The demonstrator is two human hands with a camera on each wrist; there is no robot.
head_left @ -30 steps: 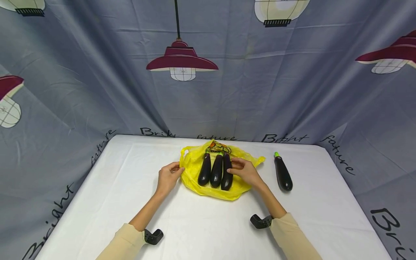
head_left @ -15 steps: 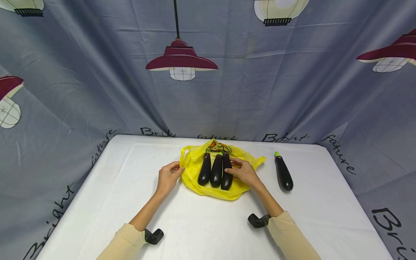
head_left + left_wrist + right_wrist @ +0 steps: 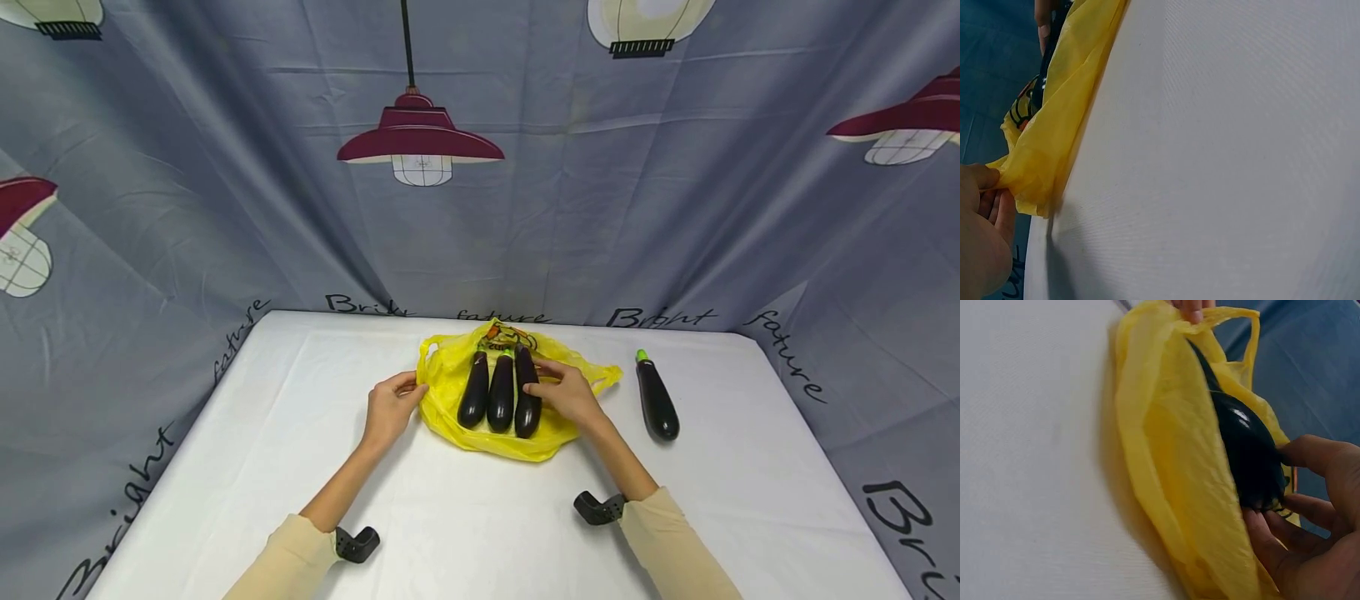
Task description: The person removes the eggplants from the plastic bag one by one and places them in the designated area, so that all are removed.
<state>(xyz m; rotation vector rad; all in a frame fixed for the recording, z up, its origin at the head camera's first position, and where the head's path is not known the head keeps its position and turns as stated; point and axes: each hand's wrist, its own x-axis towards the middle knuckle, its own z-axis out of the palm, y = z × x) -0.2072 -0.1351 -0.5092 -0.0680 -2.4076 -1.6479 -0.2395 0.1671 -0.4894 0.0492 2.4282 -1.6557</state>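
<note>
Room between forearms [image 3: 339, 487] — yellow bag [image 3: 442, 417] blocks beyond.

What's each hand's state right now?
Left hand: closed, pinching the edge of the yellow bag.
Right hand: closed, holding the bag's rightmost eggplant.

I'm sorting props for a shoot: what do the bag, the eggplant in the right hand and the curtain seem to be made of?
Bag: probably thin plastic film, slightly shiny; it creases and looks partly see-through.
Eggplant: smooth, glossy dark skin with bright highlights; real or imitation, I can't tell.
Curtain: likely printed fabric, mildly satiny, hanging in soft folds; the fibre can't be told.
</note>
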